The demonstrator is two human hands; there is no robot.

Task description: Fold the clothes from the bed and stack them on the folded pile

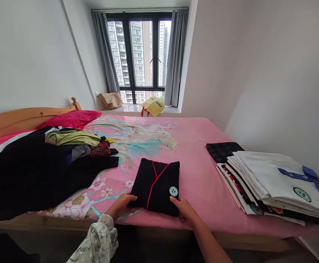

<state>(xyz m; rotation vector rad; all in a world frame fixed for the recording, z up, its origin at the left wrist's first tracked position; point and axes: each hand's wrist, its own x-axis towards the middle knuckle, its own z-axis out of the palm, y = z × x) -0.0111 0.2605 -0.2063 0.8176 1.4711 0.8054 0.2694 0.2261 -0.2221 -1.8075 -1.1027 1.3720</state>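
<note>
A folded black garment [155, 184] with red trim and a round green badge lies near the front edge of the pink bedspread [195, 153]. My left hand [122, 204] grips its near left corner, thumb on top and fingers curled under. My right hand [185, 210] holds the near right corner the same way, thumb by the badge.
A heap of unfolded dark and coloured clothes [44, 164] covers the bed's left side by a red pillow [71, 118]. A stack of folded shirts [274, 184] sits at the right. A wooden headboard [22, 118] stands left. Bags [152, 106] rest on the window sill.
</note>
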